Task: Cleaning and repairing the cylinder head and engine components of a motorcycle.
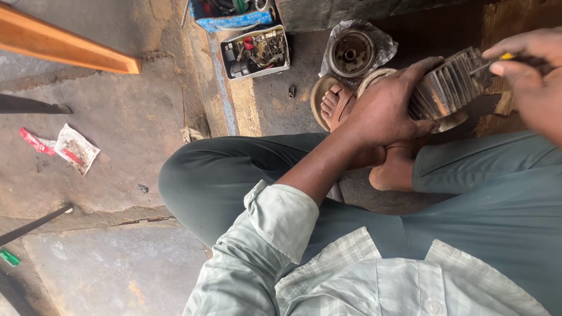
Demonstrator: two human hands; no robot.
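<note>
Left hand (pixel 383 111) wrapped around a finned metal cylinder (pixel 448 88), fingers closed on its near end, thumb up along the top edge. Cylinder held tilted in the air above the crossed legs, at upper right, clear of the floor. Right hand (pixel 530 76) positioned at the far end of the cylinder, fingers pinched narrow on a thin tool with a yellow handle (pixel 504 57); metal tip laid against the fins. Tip contact point too small to resolve.

Seated cross-legged on a concrete floor (pixel 129 123), in grey-green trousers (pixel 234 175) and a pale checked shirt (pixel 328 275). Bare foot (pixel 336 102) resting on a brown sandal, just below the left hand.

Round metal part (pixel 351 54) lying on clear plastic beyond the foot. Open tray of small parts (pixel 256 51) to its left, with a blue box (pixel 231 14) of tools just behind. Small dark bit (pixel 291 91) lying on the floor between tray and sandal. Wooden beam (pixel 64 47) crossing the upper left corner. Torn red and white wrapper (pixel 70 147) lying on the floor at left, well apart from the hands.
</note>
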